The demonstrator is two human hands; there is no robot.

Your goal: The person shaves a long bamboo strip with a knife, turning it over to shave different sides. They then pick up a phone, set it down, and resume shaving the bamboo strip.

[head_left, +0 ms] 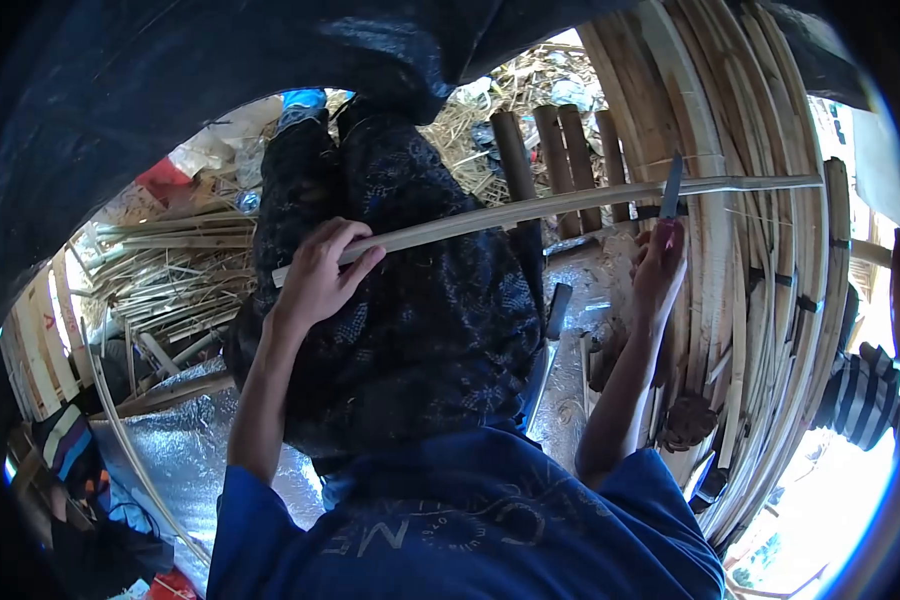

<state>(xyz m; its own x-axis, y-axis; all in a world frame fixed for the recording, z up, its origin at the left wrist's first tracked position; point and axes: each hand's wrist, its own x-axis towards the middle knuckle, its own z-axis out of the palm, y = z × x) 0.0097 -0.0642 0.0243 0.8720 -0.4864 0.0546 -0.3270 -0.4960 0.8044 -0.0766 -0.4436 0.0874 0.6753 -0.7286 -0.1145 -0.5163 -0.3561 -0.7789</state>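
A long, narrow wooden strip (530, 209) runs across my lap from the left, its far end over a stack of strips on the right. My left hand (320, 265) grips it close to the left end, fingers over the top and thumb along the lower side. In my right hand (660, 262) is a knife (674, 185) with a reddish handle. Its blade points up and away, crossing the strip near the right end. The strip slopes slightly upward to the right.
Long wooden strips (710, 290) are stacked along my right. A second knife (558, 312) with a dark handle lies beside my right thigh. Cut sticks (180, 270) are heaped on the left. Dark sheeting (170, 90) hangs overhead, and short brown posts (512, 155) stand ahead.
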